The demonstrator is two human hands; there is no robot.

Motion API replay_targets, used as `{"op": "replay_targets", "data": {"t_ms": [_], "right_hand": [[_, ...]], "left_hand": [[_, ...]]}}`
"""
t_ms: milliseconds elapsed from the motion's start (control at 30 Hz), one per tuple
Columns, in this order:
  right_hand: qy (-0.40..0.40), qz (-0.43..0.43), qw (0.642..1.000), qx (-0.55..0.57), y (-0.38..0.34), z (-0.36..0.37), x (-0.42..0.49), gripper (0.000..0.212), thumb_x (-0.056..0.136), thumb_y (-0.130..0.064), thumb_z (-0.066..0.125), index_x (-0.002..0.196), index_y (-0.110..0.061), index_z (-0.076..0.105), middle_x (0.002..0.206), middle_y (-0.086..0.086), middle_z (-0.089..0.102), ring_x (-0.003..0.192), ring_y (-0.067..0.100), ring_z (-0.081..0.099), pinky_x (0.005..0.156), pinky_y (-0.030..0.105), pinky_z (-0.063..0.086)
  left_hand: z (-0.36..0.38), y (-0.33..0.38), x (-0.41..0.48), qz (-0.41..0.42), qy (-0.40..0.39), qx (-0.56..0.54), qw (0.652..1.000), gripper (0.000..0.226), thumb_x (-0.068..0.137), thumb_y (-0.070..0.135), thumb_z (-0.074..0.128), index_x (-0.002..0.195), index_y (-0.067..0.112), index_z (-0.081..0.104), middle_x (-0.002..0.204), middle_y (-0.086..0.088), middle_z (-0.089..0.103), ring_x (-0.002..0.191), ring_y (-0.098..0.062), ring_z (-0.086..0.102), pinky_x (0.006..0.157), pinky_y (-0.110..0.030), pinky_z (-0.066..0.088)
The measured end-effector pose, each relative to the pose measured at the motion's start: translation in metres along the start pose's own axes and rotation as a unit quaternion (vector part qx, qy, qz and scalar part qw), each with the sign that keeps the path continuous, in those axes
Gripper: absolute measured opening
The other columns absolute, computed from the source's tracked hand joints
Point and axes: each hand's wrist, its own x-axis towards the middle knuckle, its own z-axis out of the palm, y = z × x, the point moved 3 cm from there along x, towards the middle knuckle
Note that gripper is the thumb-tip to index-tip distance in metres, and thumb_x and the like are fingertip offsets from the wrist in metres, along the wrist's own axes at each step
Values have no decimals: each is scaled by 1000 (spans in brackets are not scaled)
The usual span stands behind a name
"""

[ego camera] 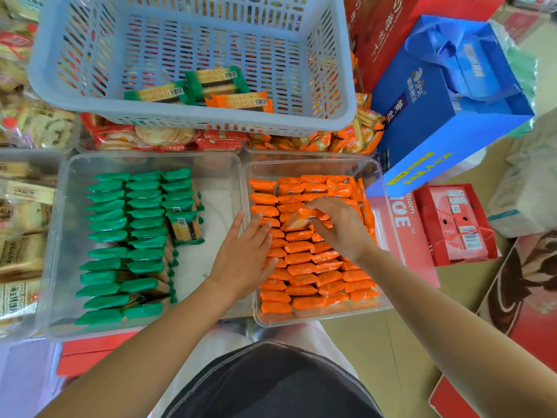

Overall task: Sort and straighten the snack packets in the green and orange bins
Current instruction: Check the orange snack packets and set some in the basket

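Held orange packet (297, 222): we see it tilted above the middle rows at the far end of the orange bin, raised off the packets beneath.
Right hand (340, 229): fingers curled down and narrow, pinching the held orange packet from above.
Left hand (244, 257): fingers straight and slightly spread, resting flat on the left column of the rows, with the palm over the wall between the two bins.
Orange packets (313, 268): we count roughly four columns standing on edge, packed tight from the near wall to the far one.
Orange bin (319, 321): a clear plastic tub on the right, touching the green bin.
Green bin (57, 251): a matching clear tub on the left, its right-hand strip bare.
Green packets (108, 236): we see three columns on edge along the left side, the third shorter.
Loose green packet (184, 227): lies flat, barcode up, against the third column.
Slatted basket (193, 122): pale blue, beyond both bins, holding two green cracker packets and one orange.
Blue gift bag (446, 116): leans just right of the basket.
Red carton (458, 224): on the floor, right of the orange bin.
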Motion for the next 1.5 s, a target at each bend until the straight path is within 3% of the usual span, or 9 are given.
{"op": "replay_targets", "data": {"t_ms": [100, 200, 300, 567, 867, 1067, 1233, 1367, 1500], "right_hand": [[-14, -6, 1000, 20, 6, 1, -1, 29, 83, 2, 70, 111, -7, 66, 108, 8, 64, 101, 18, 60, 86, 27, 50], [-46, -8, 999, 16, 7, 12, -6, 31, 84, 0, 70, 113, -11, 68, 109, 9, 59, 101, 20, 58, 85, 22, 47], [-40, -2, 999, -8, 6, 21, -7, 31, 82, -2, 72, 111, -12, 71, 100, 8, 60, 94, 23, 57, 78, 29, 46], [-35, -5, 994, -108, 10, 35, -8, 22, 73, -7, 82, 93, -14, 77, 89, 2, 72, 88, 27, 63, 68, 43, 53], [-32, -3, 981, -190, 6, 50, -19, 33, 90, -31, 48, 107, -18, 73, 96, 6, 52, 92, 27, 42, 73, 41, 40], [43, 39, 990, -125, 12, 36, -2, 19, 88, -15, 61, 103, -16, 73, 94, 5, 57, 90, 25, 50, 73, 35, 40], [1, 60, 986, -153, 17, 46, 12, 26, 74, -6, 79, 97, -15, 74, 91, 7, 56, 87, 28, 53, 70, 39, 47], [23, 33, 991, -124, 15, 42, 18, 12, 79, -9, 76, 88, -16, 75, 88, 5, 57, 85, 27, 55, 67, 40, 46], [83, 17, 995, -46, 9, 17, 15, 8, 87, -7, 68, 91, -12, 73, 93, 2, 65, 91, 19, 58, 79, 30, 44]], "left_hand": [[-1, 0, -1, 1, -16, 0, 1000, 91, 85, 53, -14, 150, 13, 36, 162, -5, 23, 152, -28, 0, 117, -53, -11], [-1, -1, -1, -2, 8, -9, 1000, 82, 91, 53, 0, 140, 11, 52, 154, -8, 40, 149, -30, 17, 119, -54, 2], [4, -2, -1, 1, 56, -40, 998, 66, 94, 49, 24, 119, 7, 69, 136, -11, 59, 139, -32, 42, 114, -55, 17], [6, -2, 0, -3, 93, -73, 993, 62, 94, 46, 30, 117, 6, 70, 133, -11, 62, 137, -31, 43, 113, -55, 17], [9, -2, 0, -5, 95, -91, 991, 61, 94, 45, 29, 119, 6, 68, 136, -11, 59, 139, -31, 41, 114, -56, 18], [9, -1, 1, -8, 99, -94, 991, 61, 95, 45, 27, 120, 7, 68, 136, -10, 60, 139, -30, 41, 114, -55, 17], [10, -1, 0, -8, 98, -100, 990, 61, 95, 45, 28, 123, 7, 66, 137, -10, 58, 141, -29, 39, 115, -55, 16], [11, -1, 0, -6, 99, -101, 990, 62, 96, 45, 27, 125, 7, 65, 138, -10, 58, 141, -29, 38, 115, -55, 15], [12, -2, 0, -3, 108, -90, 990, 62, 95, 45, 28, 124, 6, 66, 136, -10, 59, 140, -29, 41, 115, -55, 15]]}}
